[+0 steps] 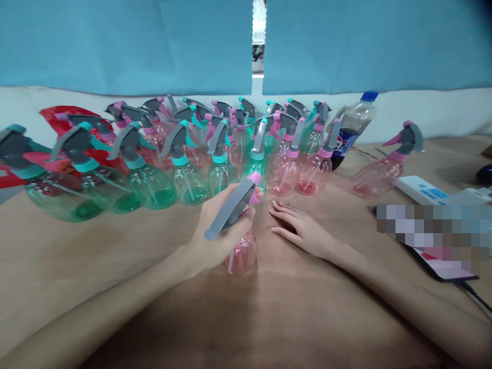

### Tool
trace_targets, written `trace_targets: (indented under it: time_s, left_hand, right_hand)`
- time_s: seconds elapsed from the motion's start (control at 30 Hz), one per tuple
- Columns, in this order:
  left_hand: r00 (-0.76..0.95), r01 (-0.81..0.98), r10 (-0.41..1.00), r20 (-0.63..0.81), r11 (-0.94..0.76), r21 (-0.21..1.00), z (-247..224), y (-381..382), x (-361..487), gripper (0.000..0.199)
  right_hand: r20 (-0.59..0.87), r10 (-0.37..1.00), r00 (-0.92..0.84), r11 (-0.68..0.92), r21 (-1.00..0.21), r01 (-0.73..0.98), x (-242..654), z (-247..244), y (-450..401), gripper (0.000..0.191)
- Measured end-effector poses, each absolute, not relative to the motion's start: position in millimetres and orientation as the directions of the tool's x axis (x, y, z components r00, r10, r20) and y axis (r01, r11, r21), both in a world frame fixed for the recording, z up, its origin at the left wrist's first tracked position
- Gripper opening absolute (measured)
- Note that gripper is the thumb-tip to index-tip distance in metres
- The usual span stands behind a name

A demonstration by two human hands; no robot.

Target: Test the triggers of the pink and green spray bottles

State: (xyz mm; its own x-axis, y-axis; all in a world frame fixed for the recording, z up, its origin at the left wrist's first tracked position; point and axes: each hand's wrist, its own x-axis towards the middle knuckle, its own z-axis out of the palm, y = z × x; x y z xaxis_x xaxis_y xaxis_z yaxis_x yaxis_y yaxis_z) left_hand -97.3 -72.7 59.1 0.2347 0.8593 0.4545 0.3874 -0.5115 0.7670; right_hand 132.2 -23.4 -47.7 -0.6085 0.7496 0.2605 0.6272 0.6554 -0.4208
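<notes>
My left hand [215,225] is wrapped round the neck of a pink spray bottle [243,252] with a grey trigger head and pink nozzle. The bottle is upright, its upper body partly covered by my fingers. To its right, my right hand [300,228] rests on the tabletop with fingers stretched out, holding nothing. Just beyond both hands stands a front row of spray bottles, among them a green one [154,189] and a pink one [284,177]. More green and pink spray bottles crowd behind them.
A cola bottle [348,130] with a blue cap leans at the back right. Near it, a single pink spray bottle [378,177] stands apart. A white power strip [418,189] and a phone [453,266] with a cable lie right. Red plastic [69,125] shows behind the left bottles.
</notes>
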Motion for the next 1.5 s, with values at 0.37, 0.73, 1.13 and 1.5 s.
trace_targets:
  time_s: [0.37,0.73,1.13,1.5]
  left_hand:
    - [0.321,0.367,0.835,0.448,-0.545,0.754,65,-73,-104,0.022]
    - [0.322,0.298,0.811,0.489,-0.577,0.761,65,-73,-103,0.011]
    - [0.243,0.333,0.868,0.434,-0.495,0.803,57,-71,-100,0.017]
    - [0.224,0.351,0.861,0.457,-0.509,0.786,59,-72,-98,0.009]
  right_hand:
    - [0.251,0.756,-0.605,0.649,-0.411,0.640,132,-48,-24,0.054]
    - [0.269,0.757,-0.596,0.647,-0.439,0.624,132,-49,-23,0.053]
    - [0.258,0.754,-0.604,0.650,-0.426,0.629,132,-48,-23,0.054]
    - [0.261,0.759,-0.597,0.646,-0.423,0.636,132,-49,-23,0.054]
